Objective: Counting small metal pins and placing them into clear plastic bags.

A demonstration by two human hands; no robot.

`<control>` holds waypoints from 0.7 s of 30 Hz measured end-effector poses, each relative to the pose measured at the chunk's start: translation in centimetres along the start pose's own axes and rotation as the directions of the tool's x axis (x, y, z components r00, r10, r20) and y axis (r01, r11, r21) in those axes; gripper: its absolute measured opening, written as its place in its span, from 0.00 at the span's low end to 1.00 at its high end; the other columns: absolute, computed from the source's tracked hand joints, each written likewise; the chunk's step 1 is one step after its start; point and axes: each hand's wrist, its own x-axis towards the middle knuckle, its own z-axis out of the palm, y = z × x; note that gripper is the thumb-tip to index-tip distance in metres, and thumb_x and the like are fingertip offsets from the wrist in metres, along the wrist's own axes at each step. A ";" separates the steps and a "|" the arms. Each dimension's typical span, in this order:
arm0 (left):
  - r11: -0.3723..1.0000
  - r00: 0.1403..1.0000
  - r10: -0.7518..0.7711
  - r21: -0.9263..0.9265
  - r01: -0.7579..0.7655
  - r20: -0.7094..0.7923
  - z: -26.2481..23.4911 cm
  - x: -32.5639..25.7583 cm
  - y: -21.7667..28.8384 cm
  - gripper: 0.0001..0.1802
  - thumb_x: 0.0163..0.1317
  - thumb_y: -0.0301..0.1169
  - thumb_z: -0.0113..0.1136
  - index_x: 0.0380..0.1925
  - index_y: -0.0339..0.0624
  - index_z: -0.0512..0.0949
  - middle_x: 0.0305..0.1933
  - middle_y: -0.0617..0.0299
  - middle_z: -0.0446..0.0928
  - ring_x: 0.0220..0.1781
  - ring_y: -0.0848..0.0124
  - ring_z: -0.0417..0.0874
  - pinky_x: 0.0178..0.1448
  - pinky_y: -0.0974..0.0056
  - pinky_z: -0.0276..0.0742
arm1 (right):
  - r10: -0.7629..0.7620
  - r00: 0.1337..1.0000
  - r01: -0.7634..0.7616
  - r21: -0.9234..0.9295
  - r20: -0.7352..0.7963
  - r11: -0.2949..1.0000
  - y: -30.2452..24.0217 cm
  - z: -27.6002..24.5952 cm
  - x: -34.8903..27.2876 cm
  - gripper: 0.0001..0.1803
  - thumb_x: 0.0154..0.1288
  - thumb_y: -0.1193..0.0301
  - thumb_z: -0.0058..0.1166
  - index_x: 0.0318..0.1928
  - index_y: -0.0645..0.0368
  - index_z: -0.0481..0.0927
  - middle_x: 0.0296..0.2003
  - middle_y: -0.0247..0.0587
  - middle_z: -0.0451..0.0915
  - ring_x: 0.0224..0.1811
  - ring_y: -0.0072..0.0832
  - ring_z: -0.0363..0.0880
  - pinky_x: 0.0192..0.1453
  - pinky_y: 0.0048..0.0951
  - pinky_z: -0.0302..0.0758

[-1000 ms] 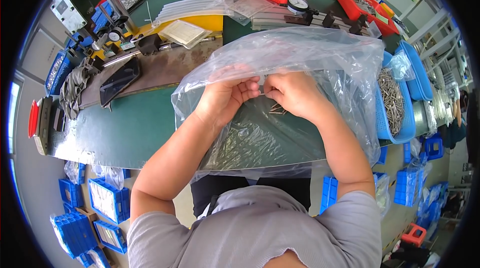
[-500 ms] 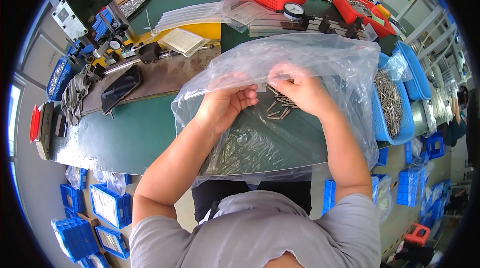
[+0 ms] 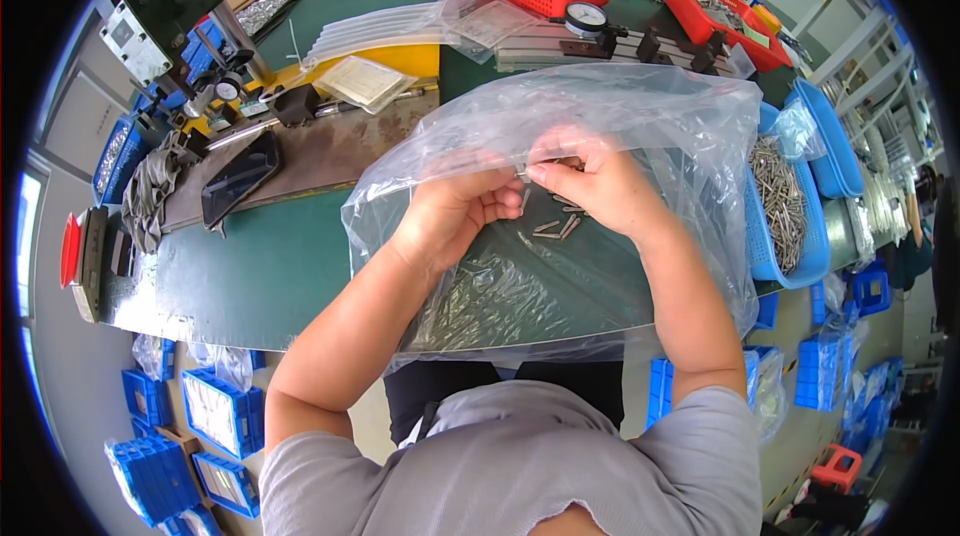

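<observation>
Both my hands are under a large clear plastic sheet (image 3: pixel 690 121) on the green table. My left hand (image 3: pixel 458 208) is closed with its fingers curled and palm turned inward. Facing it, my right hand (image 3: pixel 598 184) pinches with thumb and forefinger. The fingertips of both hands meet at a small metal pin, partly hidden by the fingers and the plastic's glare. Another slim metal pin (image 3: pixel 525 200) shows beside the left fingers. Several loose metal pins (image 3: pixel 568 228) lie below my right hand.
At right, a blue basket (image 3: pixel 818 261) holds many metal pins. Red baskets (image 3: pixel 540 2) and a dial gauge (image 3: pixel 586 18) stand at the back. A phone (image 3: pixel 240 178) lies on a brown metal plate (image 3: pixel 350 151) at left, near a gauge stand (image 3: pixel 235 41).
My right hand has shifted slightly left, bringing its fingertips to those of my left hand. A pin now shows beside the left fingers.
</observation>
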 end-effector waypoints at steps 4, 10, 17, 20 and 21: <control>0.998 0.999 -0.018 -0.056 0.021 0.046 -0.2 -0.1 -0.3 0.07 0.57 0.23 0.55 0.35 0.32 0.75 0.31 0.55 0.78 0.30 0.68 0.79 0.38 0.64 0.78 | 0.103 0.993 -0.114 0.229 0.059 0.967 -0.6 0.2 0.1 0.08 0.57 0.70 0.59 0.35 0.56 0.75 0.26 0.26 0.73 0.24 0.10 0.64 0.22 0.15 0.59; 0.996 0.996 -0.034 -0.074 0.040 0.078 -0.4 0.0 -0.4 0.07 0.57 0.24 0.55 0.35 0.32 0.75 0.32 0.54 0.78 0.32 0.67 0.80 0.40 0.62 0.79 | 0.224 0.964 -0.265 0.415 0.146 0.870 -0.9 0.2 0.0 0.09 0.57 0.67 0.59 0.35 0.57 0.75 0.23 0.26 0.72 0.17 0.09 0.56 0.17 0.15 0.49; 0.995 0.994 -0.011 -0.098 0.022 0.111 -0.5 0.2 -0.7 0.08 0.57 0.25 0.55 0.36 0.33 0.75 0.32 0.55 0.78 0.32 0.68 0.80 0.40 0.62 0.79 | 0.260 0.950 -0.311 0.441 0.173 0.842 -0.8 0.1 0.1 0.10 0.57 0.68 0.59 0.36 0.58 0.75 0.22 0.26 0.71 0.16 0.08 0.56 0.16 0.15 0.48; 0.994 0.994 -0.001 -0.109 0.013 0.112 -0.5 0.3 -0.9 0.08 0.58 0.25 0.54 0.37 0.33 0.75 0.32 0.55 0.78 0.32 0.68 0.80 0.40 0.62 0.79 | 0.268 0.948 -0.317 0.420 0.174 0.850 -0.8 0.2 0.2 0.10 0.57 0.68 0.59 0.35 0.58 0.75 0.22 0.26 0.71 0.16 0.08 0.55 0.16 0.15 0.48; 0.995 0.995 0.000 -0.101 0.010 0.099 -0.5 0.2 -0.8 0.08 0.58 0.25 0.54 0.37 0.33 0.75 0.32 0.56 0.78 0.32 0.68 0.80 0.40 0.62 0.79 | 0.266 0.949 -0.313 0.427 0.167 0.848 -0.7 0.3 0.2 0.09 0.57 0.68 0.59 0.35 0.58 0.75 0.21 0.25 0.70 0.16 0.08 0.55 0.16 0.15 0.48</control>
